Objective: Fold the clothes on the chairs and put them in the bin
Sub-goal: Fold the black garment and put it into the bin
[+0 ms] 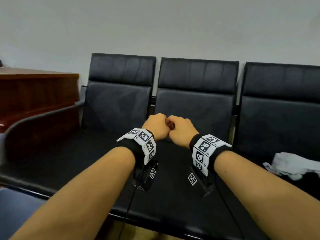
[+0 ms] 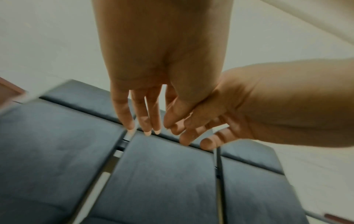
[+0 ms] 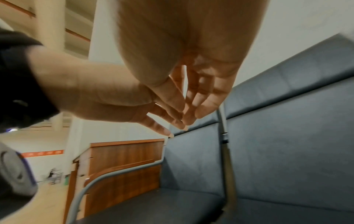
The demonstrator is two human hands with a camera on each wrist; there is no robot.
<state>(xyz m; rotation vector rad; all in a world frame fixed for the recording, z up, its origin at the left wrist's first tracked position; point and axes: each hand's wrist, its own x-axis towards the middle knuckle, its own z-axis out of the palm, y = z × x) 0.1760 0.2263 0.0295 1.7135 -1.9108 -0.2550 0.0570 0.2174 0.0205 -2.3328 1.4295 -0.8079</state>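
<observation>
Both forearms reach out over the black chairs point(image 1: 195, 108). Left hand point(image 1: 156, 126) and right hand point(image 1: 182, 129) touch each other above the middle seat, fingers loose and holding nothing. White clothes point(image 1: 292, 165) sit bunched on the right-hand seat, well apart from them.

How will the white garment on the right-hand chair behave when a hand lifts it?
The white garment lies crumpled with soft folds, so it will probably sag and drape rather than hold shape. It looks thin, so likely light. The smooth black seat may let it slide easily.
</observation>
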